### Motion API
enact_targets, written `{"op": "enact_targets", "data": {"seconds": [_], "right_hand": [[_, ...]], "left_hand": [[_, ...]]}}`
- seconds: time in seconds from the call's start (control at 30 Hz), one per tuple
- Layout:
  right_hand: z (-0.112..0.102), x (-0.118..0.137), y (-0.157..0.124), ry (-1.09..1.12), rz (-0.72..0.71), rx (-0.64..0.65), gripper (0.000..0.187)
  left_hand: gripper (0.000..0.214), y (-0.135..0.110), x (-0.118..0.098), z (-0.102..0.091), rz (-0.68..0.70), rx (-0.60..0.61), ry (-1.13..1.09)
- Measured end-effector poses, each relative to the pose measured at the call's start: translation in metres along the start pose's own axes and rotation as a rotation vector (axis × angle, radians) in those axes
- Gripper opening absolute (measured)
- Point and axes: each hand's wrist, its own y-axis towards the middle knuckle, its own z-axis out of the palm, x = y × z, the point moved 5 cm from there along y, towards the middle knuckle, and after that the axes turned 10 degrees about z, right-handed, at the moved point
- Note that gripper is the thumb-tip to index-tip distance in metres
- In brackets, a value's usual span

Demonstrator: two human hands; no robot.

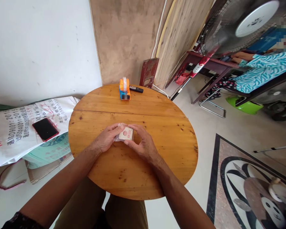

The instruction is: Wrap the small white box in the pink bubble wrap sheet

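Observation:
A small square packet [126, 134], pale with a clear plastic wrapper, rests at the middle of the round wooden table [157, 127]. My left hand [107, 137] pinches its left side, thumb and fingers closed on the wrapper. My right hand [143, 143] grips its right edge, fingers curled round it. Both hands rest on the tabletop.
An orange and blue tape dispenser [124, 89] and a black pen-like stick [136, 89] lie at the table's far edge. A dark phone [45, 128] lies on printed sacks [19, 127] to the left. At the right stand a fan [243, 25], a dark bench [212, 66] and a seated person [264, 68].

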Motion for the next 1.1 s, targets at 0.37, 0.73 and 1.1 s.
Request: {"op": "enact_targets", "data": {"seconds": [0.37, 0.73, 1.1], "right_hand": [[0.008, -0.036, 0.002, 0.109, 0.298, 0.148, 0.058], [0.003, -0.029, 0.0, -0.002, 0.229, 0.186, 0.082], [0.01, -0.03, -0.001, -0.112, 0.169, 0.08, 0.066]], "left_hand": [[0.033, 0.0, -0.011, -0.015, 0.214, -0.233, 0.422], [0.045, 0.002, -0.007, -0.018, 0.202, -0.186, 0.405], [0.047, 0.008, 0.003, -0.018, 0.241, -0.085, 0.405]]}}
